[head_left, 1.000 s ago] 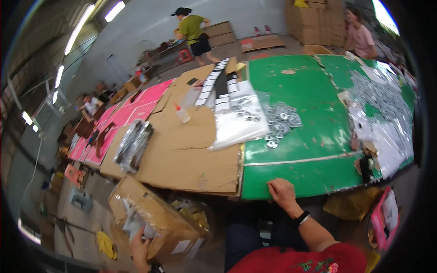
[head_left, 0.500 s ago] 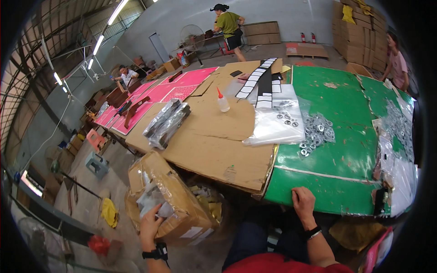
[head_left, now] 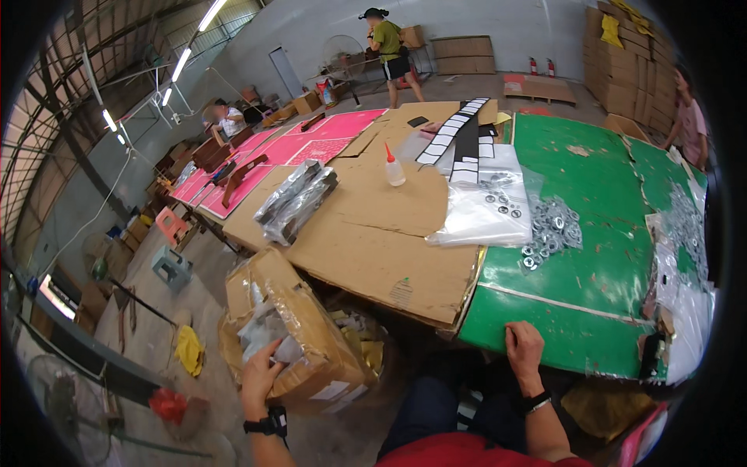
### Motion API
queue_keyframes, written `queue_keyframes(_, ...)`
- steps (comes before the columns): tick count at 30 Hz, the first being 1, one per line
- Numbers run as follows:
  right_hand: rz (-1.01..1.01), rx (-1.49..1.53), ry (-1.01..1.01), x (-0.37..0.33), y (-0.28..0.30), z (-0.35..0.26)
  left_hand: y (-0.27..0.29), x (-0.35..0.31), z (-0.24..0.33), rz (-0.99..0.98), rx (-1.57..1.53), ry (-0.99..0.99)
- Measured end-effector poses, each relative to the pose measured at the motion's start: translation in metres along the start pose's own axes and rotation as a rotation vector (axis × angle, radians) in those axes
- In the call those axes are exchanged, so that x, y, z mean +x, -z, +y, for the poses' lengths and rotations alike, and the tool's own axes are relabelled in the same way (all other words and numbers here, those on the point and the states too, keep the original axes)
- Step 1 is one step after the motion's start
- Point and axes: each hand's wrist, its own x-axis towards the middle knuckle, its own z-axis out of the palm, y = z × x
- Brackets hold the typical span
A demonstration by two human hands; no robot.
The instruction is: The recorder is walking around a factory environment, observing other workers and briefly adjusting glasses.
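My left hand [head_left: 262,373] is at the opening of a tilted cardboard box [head_left: 311,342], its thumb and fingers apart. The fingertips are beside crumpled clear plastic bags [head_left: 266,331] inside the box; whether they touch the plastic I cannot tell. My right hand [head_left: 525,344] rests with curled fingers on the near edge of the green tabletop [head_left: 576,296], and nothing shows in it. Farther up the table lie a clear bag of metal washers [head_left: 554,229], a stack of clear plastic bags [head_left: 486,218] and black-and-white strips [head_left: 455,136].
A red-tipped squeeze bottle [head_left: 394,170] stands on the cardboard sheet [head_left: 373,249], near plastic-wrapped dark bars [head_left: 296,202]. More small metal parts [head_left: 685,222] lie at the far right. Stools [head_left: 170,268] stand on the floor at left. Three other people are around the room.
The whole view has shifted slightly, so the table and box appear farther right. Both my hands keep their places. The person in green at the back has changed stance.
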Motion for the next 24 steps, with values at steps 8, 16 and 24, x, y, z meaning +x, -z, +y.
queue_keyframes(8, -0.008, 0.002, -0.004, -0.001, 0.0, 0.001, 0.001, -0.002, 0.01, 0.006, 0.034, 0.011)
queue_keyframes(16, -0.016, -0.02, 0.005, -0.002, -0.001, 0.003, 0.002, -0.003, 0.015, 0.003, 0.008, 0.02)
queue_keyframes(24, -0.013, -0.02, 0.016, -0.004, -0.003, 0.007, 0.002, -0.001, 0.014, -0.014, 0.016, 0.032)
